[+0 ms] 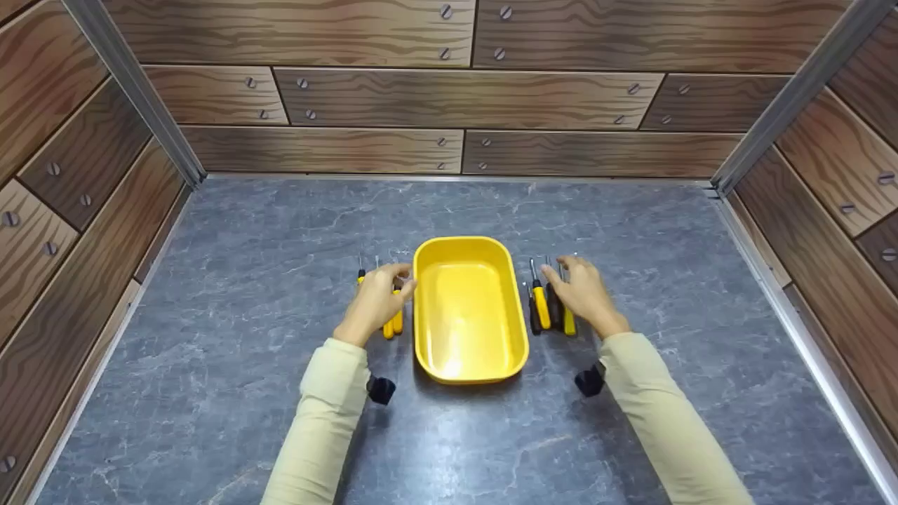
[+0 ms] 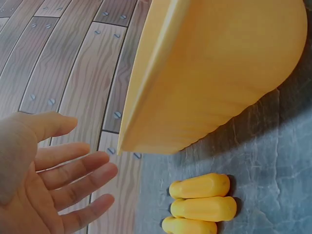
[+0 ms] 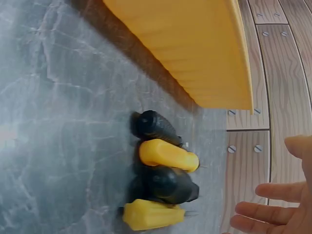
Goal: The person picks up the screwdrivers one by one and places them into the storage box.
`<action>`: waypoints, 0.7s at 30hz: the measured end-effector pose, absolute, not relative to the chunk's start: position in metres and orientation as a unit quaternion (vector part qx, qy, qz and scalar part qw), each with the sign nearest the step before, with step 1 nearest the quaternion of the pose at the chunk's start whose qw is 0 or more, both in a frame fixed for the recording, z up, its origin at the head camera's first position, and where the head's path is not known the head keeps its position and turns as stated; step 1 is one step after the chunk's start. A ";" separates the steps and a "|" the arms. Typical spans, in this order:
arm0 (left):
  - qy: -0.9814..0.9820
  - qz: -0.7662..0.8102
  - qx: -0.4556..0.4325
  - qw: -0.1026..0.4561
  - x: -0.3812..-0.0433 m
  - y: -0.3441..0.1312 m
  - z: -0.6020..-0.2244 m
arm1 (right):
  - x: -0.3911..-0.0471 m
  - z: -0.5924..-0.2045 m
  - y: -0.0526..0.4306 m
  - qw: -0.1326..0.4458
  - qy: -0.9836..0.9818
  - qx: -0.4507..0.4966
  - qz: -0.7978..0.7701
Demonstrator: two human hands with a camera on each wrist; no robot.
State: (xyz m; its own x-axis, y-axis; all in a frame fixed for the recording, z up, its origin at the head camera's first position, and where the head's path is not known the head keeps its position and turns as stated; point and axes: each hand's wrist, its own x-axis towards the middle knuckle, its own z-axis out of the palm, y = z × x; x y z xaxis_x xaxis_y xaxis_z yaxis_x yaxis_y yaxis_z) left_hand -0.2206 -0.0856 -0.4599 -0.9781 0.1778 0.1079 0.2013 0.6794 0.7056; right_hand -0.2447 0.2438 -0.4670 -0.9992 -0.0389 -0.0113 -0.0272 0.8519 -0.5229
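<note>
A yellow plastic bin (image 1: 471, 254) stands open-topped in the middle, with nothing inside. My left hand (image 1: 379, 300) hovers by its left side, fingers relaxed and apart from the wall in the left wrist view. Below that hand lie screwdrivers with yellow handles (image 2: 202, 208), their shafts partly hidden by it in the head view. To the bin's right, my right hand (image 1: 584, 293) hangs over another row of screwdrivers (image 1: 541, 308), with yellow and black handles. Its fingers (image 3: 268, 213) are loosely spread and hold nothing.
The grey marbled surface (image 1: 280, 393) is bounded by wood-patterned panels (image 1: 463, 98) at the back and both sides. A metal rail (image 1: 800, 344) runs along the right edge. Black wrist cameras (image 1: 381, 390) sit at the cuffs.
</note>
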 end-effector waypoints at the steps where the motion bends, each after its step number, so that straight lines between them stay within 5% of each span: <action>1: -0.914 -0.392 -0.104 0.013 -0.219 -0.086 -0.461 | -0.244 -0.469 0.245 0.005 0.961 -0.021 -0.274; 21: -0.875 -0.452 -0.116 -0.129 -0.192 -0.100 -0.481 | -0.236 -0.487 0.264 0.013 0.968 0.024 -0.251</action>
